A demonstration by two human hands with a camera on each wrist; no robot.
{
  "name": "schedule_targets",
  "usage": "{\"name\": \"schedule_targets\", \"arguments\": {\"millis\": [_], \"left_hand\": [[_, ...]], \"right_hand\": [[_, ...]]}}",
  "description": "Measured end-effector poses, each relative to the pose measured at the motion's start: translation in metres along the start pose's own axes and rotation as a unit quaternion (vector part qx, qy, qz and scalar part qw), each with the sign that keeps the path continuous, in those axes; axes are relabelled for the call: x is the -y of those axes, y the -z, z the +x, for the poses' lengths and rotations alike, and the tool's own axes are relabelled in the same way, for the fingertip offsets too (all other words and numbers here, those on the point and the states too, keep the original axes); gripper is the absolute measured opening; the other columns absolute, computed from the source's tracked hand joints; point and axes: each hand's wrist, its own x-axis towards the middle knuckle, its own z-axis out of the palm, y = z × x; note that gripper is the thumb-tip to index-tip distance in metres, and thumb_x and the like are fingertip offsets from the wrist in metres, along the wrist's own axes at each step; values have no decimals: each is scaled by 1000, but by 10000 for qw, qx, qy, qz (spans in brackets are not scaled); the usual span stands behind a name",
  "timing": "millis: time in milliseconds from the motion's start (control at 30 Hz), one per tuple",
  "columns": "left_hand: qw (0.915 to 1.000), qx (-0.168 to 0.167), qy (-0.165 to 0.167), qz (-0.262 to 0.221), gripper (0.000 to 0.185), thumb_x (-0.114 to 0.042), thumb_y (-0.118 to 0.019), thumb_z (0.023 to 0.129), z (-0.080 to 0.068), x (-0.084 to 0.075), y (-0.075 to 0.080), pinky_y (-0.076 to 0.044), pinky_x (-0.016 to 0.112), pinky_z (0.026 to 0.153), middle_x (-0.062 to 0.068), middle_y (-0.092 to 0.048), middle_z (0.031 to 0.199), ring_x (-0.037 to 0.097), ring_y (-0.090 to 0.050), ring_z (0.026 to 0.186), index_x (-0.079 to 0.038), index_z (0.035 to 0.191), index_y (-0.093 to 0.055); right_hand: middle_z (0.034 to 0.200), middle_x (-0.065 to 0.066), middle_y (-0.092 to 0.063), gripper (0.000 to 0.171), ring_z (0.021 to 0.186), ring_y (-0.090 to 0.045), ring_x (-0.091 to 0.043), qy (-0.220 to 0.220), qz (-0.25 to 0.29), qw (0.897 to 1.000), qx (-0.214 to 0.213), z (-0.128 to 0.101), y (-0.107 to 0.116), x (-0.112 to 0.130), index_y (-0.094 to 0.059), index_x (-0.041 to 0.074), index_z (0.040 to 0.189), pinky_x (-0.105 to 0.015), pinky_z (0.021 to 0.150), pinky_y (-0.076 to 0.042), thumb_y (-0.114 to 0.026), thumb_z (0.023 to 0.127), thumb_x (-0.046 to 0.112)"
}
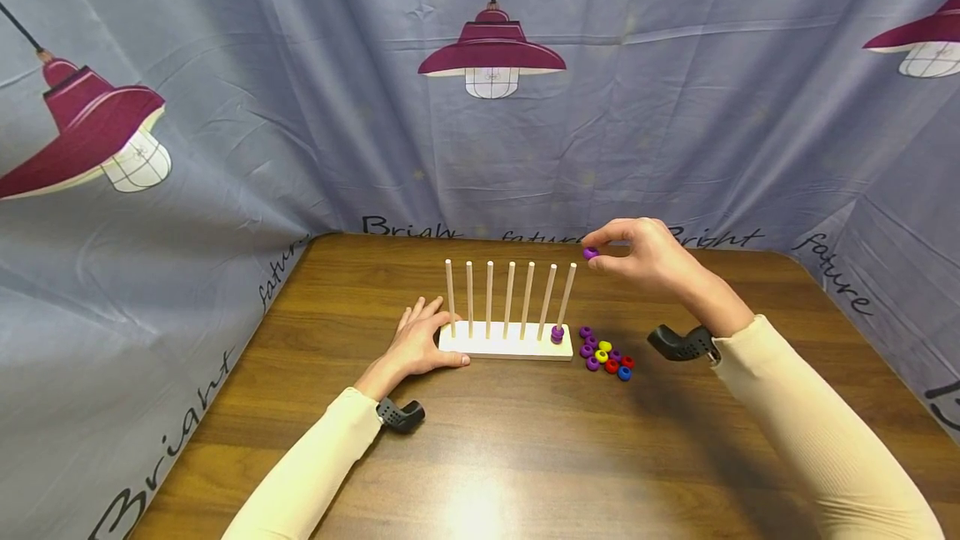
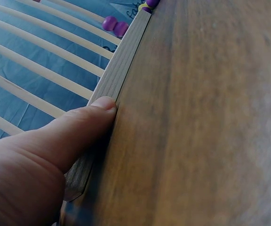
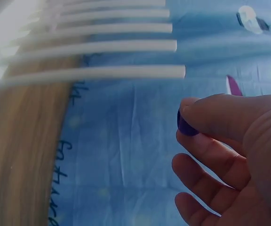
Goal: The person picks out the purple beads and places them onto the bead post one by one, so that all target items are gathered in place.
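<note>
A small purple ring [image 1: 591, 253] is pinched between the thumb and fingertips of the right hand [image 1: 645, 257], held in the air just beside and slightly above the top of the rightmost peg [image 1: 566, 294]. How the ring's hole is turned cannot be told. The right wrist view shows the ring's dark edge [image 3: 185, 126] under the thumb, with the peg tips close by.

That peg belongs to a white wooden peg board [image 1: 505, 342] with seven upright pegs in a row, its long axis running left to right across the brown table [image 1: 525, 457]. Two purple rings [image 1: 557, 333] already sit at the foot of the rightmost peg; the other pegs are bare.

The left hand [image 1: 418, 344] lies with relaxed, fairly straight fingers against the board's left end, its thumb [image 2: 86, 123] pressed along the front edge.

A loose heap of purple, yellow, red and blue rings [image 1: 606, 354] lies on the table just right of the board, below the right hand.
</note>
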Motion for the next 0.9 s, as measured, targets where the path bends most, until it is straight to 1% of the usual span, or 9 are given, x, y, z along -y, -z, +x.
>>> {"name": "schedule_targets", "arguments": {"millis": [167, 400, 600, 800, 900], "left_hand": [[10000, 28, 29, -5, 66, -51, -83, 67, 0, 0, 0, -7, 56, 122, 18, -33, 156, 43, -15, 149, -22, 123, -64], [10000, 22, 17, -30, 65, -50, -83, 67, 0, -1, 0, -7, 56, 122, 19, -33, 156, 44, -14, 149, -22, 123, -64], [10000, 11, -11, -34, 65, -50, -83, 68, 0, -1, 1, -8, 56, 122, 19, -33, 156, 44, -15, 149, -21, 123, -64], [10000, 30, 1, -18, 66, -50, -83, 68, -1, -1, 0, -8, 57, 121, 19, -33, 156, 44, -14, 148, -21, 124, -63], [10000, 39, 14, -25, 66, -50, -83, 68, -1, -1, 0, -7, 57, 122, 19, -33, 156, 44, -14, 149, -21, 124, -64]], "right_hand": [[101, -3, -76, 19, 105, -68, -24, 56, 92, 9999, 109, 4, 0, 10, -76, 15, 102, -42, 89, -50, -75, 83, 12], [102, -1, -76, 19, 106, -67, -24, 90, 281, 9991, 311, 6, -3, 18, -76, 16, 102, -43, 90, -51, -76, 82, 13], [104, -2, -75, 21, 107, -67, -25, 113, 278, 9987, 403, 6, -6, 19, -75, 15, 102, -46, 90, -52, -77, 82, 12], [104, -2, -75, 21, 104, -68, -24, 124, 285, 9985, 448, 5, -7, 19, -76, 14, 102, -43, 89, -52, -77, 81, 11], [103, -3, -75, 21, 103, -68, -24, 140, 268, 9984, 469, 5, -8, 18, -76, 13, 102, -45, 88, -53, -78, 81, 11]]}}
